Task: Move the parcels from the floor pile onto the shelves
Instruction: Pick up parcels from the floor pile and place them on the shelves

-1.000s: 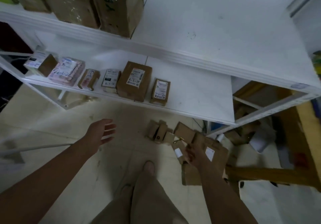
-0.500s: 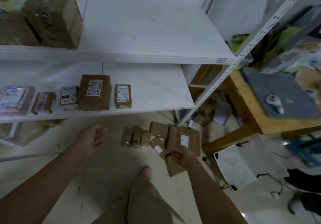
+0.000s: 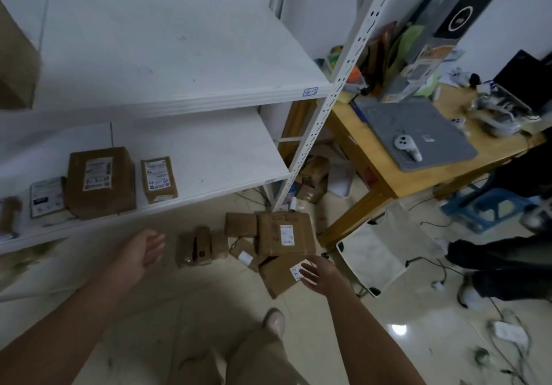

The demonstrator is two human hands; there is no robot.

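Note:
A pile of brown cardboard parcels (image 3: 268, 244) lies on the floor in front of the white shelf unit. The biggest parcel (image 3: 283, 232) carries a white label. A tilted parcel (image 3: 277, 277) lies nearest me. My right hand (image 3: 321, 274) hovers over its right end with fingers spread, holding nothing. My left hand (image 3: 140, 253) hangs open to the left of a small taped parcel (image 3: 197, 247). On the lower shelf (image 3: 224, 157) stand several parcels, among them a large brown box (image 3: 100, 182) and a narrow one (image 3: 158, 180).
The upper shelf (image 3: 179, 55) is bare on the right. A perforated white upright (image 3: 310, 151) stands beside the pile. A wooden table (image 3: 397, 175) with a grey mat and clutter stands right. Another person's legs (image 3: 501, 265) and cables lie on the floor right. More parcels (image 3: 312, 178) sit under the table.
The view has swung right, bringing the table and another person into sight. My right hand has lifted off the pile and opened over the nearest parcel. My left hand stays open.

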